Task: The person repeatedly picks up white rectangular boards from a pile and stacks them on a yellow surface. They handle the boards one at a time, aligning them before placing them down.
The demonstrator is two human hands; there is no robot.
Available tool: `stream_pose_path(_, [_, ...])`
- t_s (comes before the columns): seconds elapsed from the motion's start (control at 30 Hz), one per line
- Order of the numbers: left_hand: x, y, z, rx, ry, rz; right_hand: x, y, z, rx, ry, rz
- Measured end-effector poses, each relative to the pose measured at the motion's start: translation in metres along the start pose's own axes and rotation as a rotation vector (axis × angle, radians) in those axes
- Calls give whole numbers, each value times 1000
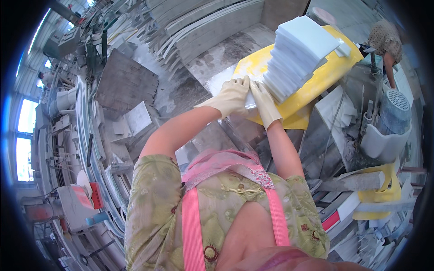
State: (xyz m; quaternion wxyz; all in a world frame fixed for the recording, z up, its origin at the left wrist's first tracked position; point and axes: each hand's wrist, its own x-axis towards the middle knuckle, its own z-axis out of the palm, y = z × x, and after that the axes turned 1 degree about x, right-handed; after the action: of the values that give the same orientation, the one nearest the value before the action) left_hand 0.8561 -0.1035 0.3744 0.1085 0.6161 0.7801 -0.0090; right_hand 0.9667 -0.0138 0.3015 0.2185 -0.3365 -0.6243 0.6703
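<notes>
Cream rubber gloves cover both hands. My left hand (233, 95) rests at the near left end of a yellow sheet (296, 100), its fingers curled closed; whatever they hold is hidden. Right beside it lies my right hand (265, 101), fingers stretched out and close against the near left side of a tall stack of white stone tiles (298, 52). The stack stands on the yellow sheet, its layers slightly uneven. A pale, flat surface (250, 100) shows between the two hands; I cannot tell whether it is a separate tile.
Long grey slabs (212, 27) lean beyond the bench. A brown board (125, 81) and smaller offcuts lie to the left. At far right a person (385, 43) reaches toward a grey perforated-top container (392, 113). Another yellow sheet (379, 189) hangs at lower right.
</notes>
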Motion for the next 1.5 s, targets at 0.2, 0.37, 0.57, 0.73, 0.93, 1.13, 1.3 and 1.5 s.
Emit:
stream_pose_path(0.2, [-5,-4,8,-96,106,-13,4,22,2,246,16,14])
stream_pose_path(0.37, [-9,-18,18,-228,122,27,-24,43,9,317,236,-127])
stream_pose_path(0.57, [-29,-78,19,-463,155,205,-66,36,75,-178,562,-63])
stream_pose_path(0.73, [-32,-141,-3,-533,28,301,-53,16,147,-215,575,-54])
stream_pose_path(0.93, [-4,-233,-13,-501,144,349,26,-4,212,160,504,-183])
stream_pose_path(1.13, [40,-338,-27,-305,398,184,157,4,274,973,298,-51])
stream_pose_path(1.3, [88,-430,-45,-301,242,-26,256,9,327,967,158,53])
stream_pose_path(1.5, [182,-565,-37,-260,142,-2,398,30,395,1046,175,102])
